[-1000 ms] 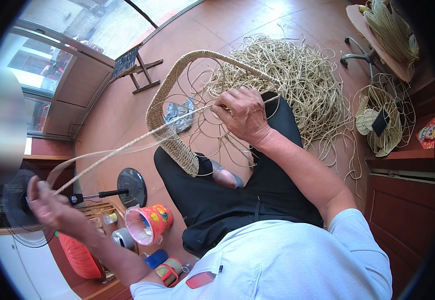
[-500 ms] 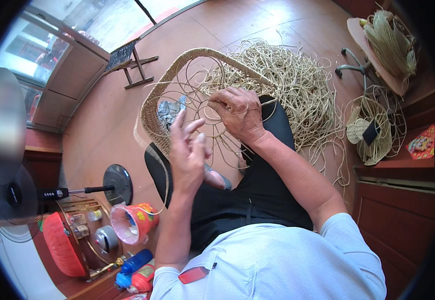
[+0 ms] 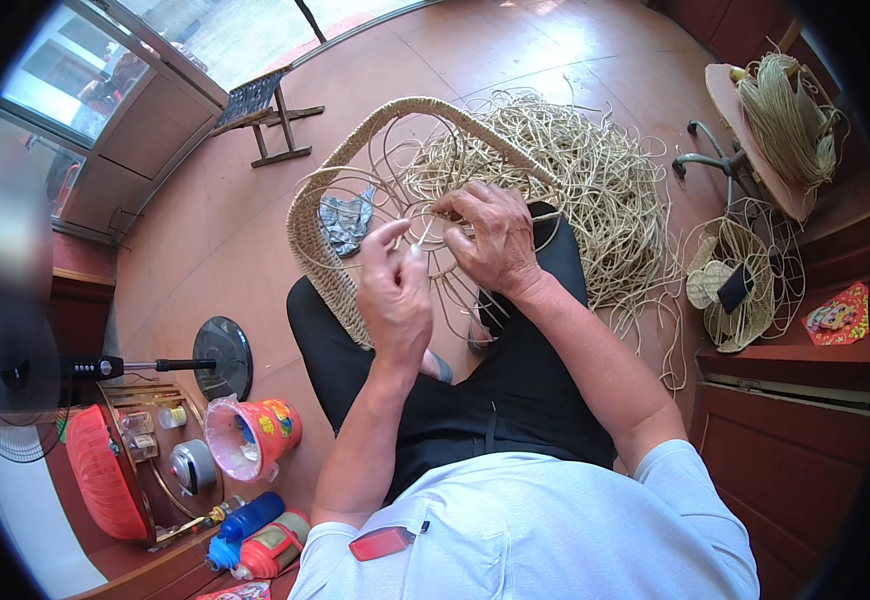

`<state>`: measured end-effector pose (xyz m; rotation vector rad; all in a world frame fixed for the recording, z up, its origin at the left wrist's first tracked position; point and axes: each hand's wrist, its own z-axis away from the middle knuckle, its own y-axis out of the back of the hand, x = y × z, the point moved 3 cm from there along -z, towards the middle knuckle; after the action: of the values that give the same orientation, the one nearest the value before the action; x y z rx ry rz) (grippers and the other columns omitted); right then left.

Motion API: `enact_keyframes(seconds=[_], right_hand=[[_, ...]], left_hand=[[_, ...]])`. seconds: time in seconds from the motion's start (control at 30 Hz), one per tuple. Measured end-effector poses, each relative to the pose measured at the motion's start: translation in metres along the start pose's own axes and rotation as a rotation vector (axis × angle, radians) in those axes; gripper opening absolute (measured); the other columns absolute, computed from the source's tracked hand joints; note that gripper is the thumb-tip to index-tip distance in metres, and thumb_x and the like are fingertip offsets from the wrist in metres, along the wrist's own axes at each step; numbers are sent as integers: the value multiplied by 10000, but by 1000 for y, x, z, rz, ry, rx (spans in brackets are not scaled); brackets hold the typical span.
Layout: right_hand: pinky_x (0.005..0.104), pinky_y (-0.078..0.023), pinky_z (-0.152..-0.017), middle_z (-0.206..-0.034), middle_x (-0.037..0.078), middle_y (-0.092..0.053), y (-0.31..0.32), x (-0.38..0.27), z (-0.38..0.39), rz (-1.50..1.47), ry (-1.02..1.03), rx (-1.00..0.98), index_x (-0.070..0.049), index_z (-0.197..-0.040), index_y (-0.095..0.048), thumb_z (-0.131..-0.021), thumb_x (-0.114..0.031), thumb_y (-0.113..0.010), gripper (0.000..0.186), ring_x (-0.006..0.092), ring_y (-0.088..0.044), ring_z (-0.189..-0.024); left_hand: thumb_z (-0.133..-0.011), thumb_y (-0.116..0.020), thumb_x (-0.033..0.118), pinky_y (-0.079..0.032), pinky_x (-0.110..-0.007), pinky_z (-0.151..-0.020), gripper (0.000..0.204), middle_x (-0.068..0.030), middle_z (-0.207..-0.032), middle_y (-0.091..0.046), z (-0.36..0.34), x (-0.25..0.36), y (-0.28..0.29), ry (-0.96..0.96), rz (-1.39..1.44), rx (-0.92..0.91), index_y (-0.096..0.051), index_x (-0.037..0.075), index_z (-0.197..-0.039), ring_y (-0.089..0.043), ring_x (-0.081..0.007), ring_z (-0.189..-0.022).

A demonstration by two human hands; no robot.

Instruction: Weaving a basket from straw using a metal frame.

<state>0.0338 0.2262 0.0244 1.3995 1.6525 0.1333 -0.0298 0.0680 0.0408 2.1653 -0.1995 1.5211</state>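
A partly woven straw basket (image 3: 317, 225) rests across my lap, its braided rim arching away from me and loose cords looping through its open middle. My right hand (image 3: 495, 240) is bent over the crossing cords (image 3: 425, 232), thumb and fingers closed on them. Just left of it, my left hand (image 3: 395, 300) has its fingers curled and thumb close to the index finger, seemingly pinching a pale cord end; the fingertips are slightly blurred. A large tangled heap of straw cord (image 3: 595, 200) lies on the floor beyond my right knee.
A crumpled grey-blue cloth (image 3: 345, 222) lies on the floor behind the basket. To the left stand a fan base (image 3: 223, 358), a lined red bucket (image 3: 273, 432) and bottles (image 3: 253, 515). At right, a stool (image 3: 755, 130) bears a cord bundle; another woven piece (image 3: 745, 310) is below.
My left hand has moved right and closer to my right hand, its spread fingers curling in. My right hand stays on the cords, slightly shifted. The whole view has tilted a little.
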Motion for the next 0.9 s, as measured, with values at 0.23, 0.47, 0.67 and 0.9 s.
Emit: enact_keyframes(seconds=[0.23, 0.47, 0.67, 0.9], right_hand=[[439, -465, -874, -936, 7, -717, 1, -1, 3, -54, -15, 26, -184, -1000, -749, -899, -286, -818, 160, 239, -698, -935], [426, -451, -845, -836, -20, -697, -5, -2, 5, -96, -16, 127, -179, -899, -741, -896, -285, -833, 141, 225, -688, -852], [430, -439, -822, -829, -5, -696, -5, -12, -1, -114, -33, 126, -166, -899, -747, -894, -272, -823, 130, 234, -679, -845], [436, -447, -820, -816, 8, -689, -6, -5, 1, -99, -43, 153, -156, -879, -741, -887, -259, -827, 135, 247, -680, -847]], left_hand=[[-1022, -647, 12, -250, -187, -576, 367, 95, -811, -497, 26, 47, 90, -106, 87, 106, -671, 9, -1388, -375, 16, -654], [-1142, -606, 135, -271, -212, -562, 331, 59, -801, -560, -13, 122, 259, -358, -412, 588, -638, -15, -1435, -330, 10, -651], [-1144, -634, 230, -589, -407, -809, 346, -137, -1073, -821, -80, 150, 371, -572, -1241, 839, -676, 84, -1456, -768, -311, -878], [-1027, -663, 56, -478, -455, -1127, 334, -169, -1336, -750, -77, 82, 145, -778, -764, -62, -748, 25, -1349, -670, -346, -1252]])
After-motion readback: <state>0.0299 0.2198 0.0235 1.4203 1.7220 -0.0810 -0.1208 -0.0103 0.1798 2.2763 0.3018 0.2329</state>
